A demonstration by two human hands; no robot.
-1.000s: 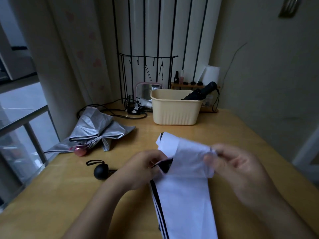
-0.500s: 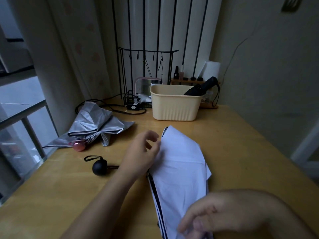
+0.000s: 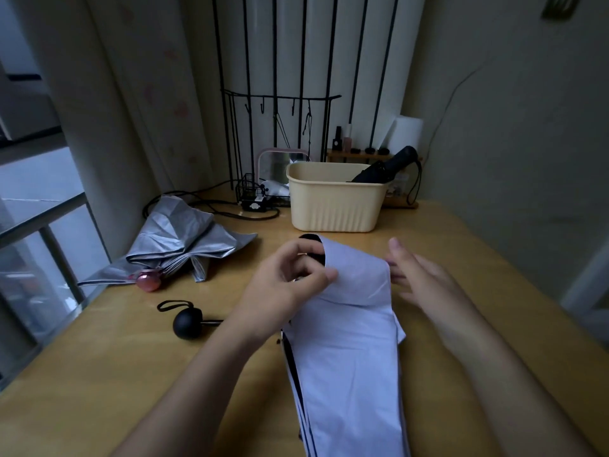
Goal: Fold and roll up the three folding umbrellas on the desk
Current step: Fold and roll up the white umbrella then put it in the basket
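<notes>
One looks done: the black umbrella (image 3: 389,168) sits rolled in the basket (image 3: 336,206). Mid-desk, the left hand (image 3: 290,282) pinches the white umbrella (image 3: 349,341) at its folded edge, while the right hand (image 3: 418,275) waits straight-fingered beside it, holding nothing. Far left, the silver umbrella (image 3: 178,242) sprawls loose. Two to go, I'd say.

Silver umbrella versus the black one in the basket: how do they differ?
The silver umbrella lies loose and crumpled on the desk; the black umbrella is rolled tight and leans in the cream basket. The silver umbrella has a pink handle; the black umbrella has a black handle with a hanging strap. Both are folding umbrellas.
</notes>
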